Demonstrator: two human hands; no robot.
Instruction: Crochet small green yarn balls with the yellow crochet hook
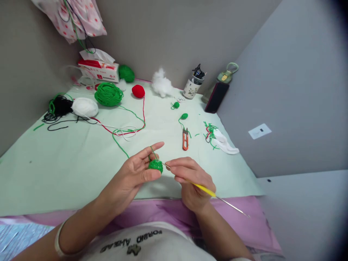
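My left hand point(137, 170) pinches a small green crocheted piece point(156, 165) between thumb and fingers, with a green strand looped over the raised forefinger. My right hand point(193, 183) grips a crochet hook with a yellow handle point(204, 189); its metal tip touches the green piece. The strand runs back over the pale green table cover point(67, 159) to a green yarn ball point(108, 94).
Orange snips point(185, 139) lie just beyond my hands. Two small green crocheted bits point(184, 116), a red ball point(138, 91), white yarn point(85, 107), black yarn point(61, 106), stuffing point(162, 85), a tissue box point(99, 70), a jar point(192, 87) and thread scraps point(214, 136) crowd the far side.
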